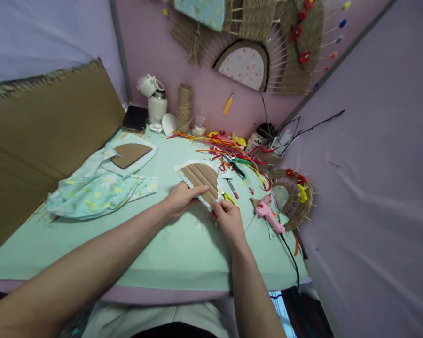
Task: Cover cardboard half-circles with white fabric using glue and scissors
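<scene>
Between my two hands is a fan-shaped piece of cardboard (200, 177) with pale fabric folded over its edges, raised above the mint table. My left hand (181, 199) grips its lower left side, thumb lying across the brown face. At the lower right corner, my right hand (229, 218) pinches the fabric edge. To the left, a second cardboard piece (131, 155) rests on white-backed fabric, beside a crumpled floral cloth (91, 195). A pink glue gun (269, 213) lies to the right of my right hand. Close by are a utility knife (232, 188) and yellow-handled pliers (230, 198).
Colourful pipe cleaners (229, 152) spread across the back. Behind them stand a twine spool (184, 108) and a white bottle (157, 107). A large cardboard sheet (49, 136) leans at left. A round woven piece (305, 209) sits at right, and the glue gun's cord (292, 253) hangs over the front edge.
</scene>
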{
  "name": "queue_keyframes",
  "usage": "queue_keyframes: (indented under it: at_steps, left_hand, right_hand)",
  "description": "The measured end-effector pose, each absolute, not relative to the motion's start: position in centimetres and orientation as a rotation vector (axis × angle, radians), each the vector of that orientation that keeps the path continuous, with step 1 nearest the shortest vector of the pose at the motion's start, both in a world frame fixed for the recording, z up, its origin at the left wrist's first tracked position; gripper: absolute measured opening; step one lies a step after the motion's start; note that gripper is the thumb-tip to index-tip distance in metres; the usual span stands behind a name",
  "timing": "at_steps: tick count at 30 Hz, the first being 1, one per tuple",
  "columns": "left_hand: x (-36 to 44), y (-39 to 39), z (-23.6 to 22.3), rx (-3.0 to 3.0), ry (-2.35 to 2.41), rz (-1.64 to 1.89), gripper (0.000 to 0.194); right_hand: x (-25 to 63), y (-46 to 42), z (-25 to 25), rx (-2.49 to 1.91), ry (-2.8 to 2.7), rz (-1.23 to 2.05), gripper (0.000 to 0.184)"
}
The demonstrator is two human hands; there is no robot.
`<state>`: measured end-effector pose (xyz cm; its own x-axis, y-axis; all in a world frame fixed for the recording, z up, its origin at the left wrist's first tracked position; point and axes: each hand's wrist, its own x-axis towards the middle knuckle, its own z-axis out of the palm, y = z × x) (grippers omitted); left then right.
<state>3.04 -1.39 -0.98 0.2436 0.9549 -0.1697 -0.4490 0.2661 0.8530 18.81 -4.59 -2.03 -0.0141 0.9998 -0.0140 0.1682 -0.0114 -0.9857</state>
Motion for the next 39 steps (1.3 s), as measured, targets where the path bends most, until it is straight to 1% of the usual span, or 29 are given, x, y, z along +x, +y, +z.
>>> queue_keyframes:
  at_steps: [2, 4, 6, 8, 11, 15, 20, 23, 26, 30, 34, 36, 39]
  left_hand:
    - [2.6, -1.2, -0.9, 0.815, 0.822, 1.06, 0.047]
    - [2.1, -1.1, -0.8, 0.873, 0.836, 0.933, 0.049]
    - [1.7, -1.0, -0.8, 0.934, 0.843, 0.79, 0.05]
    - [1.4, -0.9, -0.9, 0.991, 0.859, 0.72, 0.05]
    - [1.4, -0.7, -0.9, 1.049, 0.893, 0.77, 0.046]
    - [2.1, -0.8, -0.8, 0.919, 0.887, 0.93, 0.041]
    - [3.5, -1.7, -0.9, 0.738, 0.73, 0.893, 0.042]
    - [3.7, -1.9, -0.9, 0.689, 0.77, 0.99, 0.037]
    - [3.2, -1.6, -0.7, 0.667, 0.816, 1.041, 0.037]
    - [2.7, -1.3, 0.0, 0.669, 0.883, 1.013, 0.039]
    - [2.7, -1.4, 0.0, 0.705, 0.925, 0.97, 0.039]
    - [2.8, -1.5, -0.2, 0.728, 0.93, 0.947, 0.038]
    - [2.7, -1.5, -0.5, 0.736, 0.927, 0.935, 0.04]
  right_hand:
    - [19.0, -4.5, -2.1, -1.309, -1.314, 1.139, 0.048]
    - [19.1, -4.4, -2.1, -1.277, -1.235, 1.13, 0.05]
    - [19.2, -4.4, -2.0, -1.251, -1.146, 1.133, 0.045]
    - [19.2, -4.5, -1.8, -1.237, -1.106, 1.146, 0.038]
    - [19.1, -4.5, -1.6, -1.231, -1.114, 1.145, 0.03]
    - [19.0, -4.5, -1.7, -1.223, -1.05, 1.088, 0.028]
    - [18.5, -4.6, -1.7, -1.232, -1.085, 1.145, 0.022]
    - [18.4, -4.8, -1.5, -1.239, -1.106, 1.131, 0.02]
    - [19.9, -5.2, -1.2, -1.325, -1.13, 0.94, 0.027]
    - [25.3, -5.7, -0.8, -1.558, -1.345, 0.432, 0.029]
    - [31.6, -5.9, -1.3, -1.977, -1.587, -0.018, 0.04]
    - [33.7, -5.8, -1.9, -2.193, -1.688, -0.087, 0.045]
    - [35.2, -5.5, -2.8, -2.257, -1.737, -0.053, 0.044]
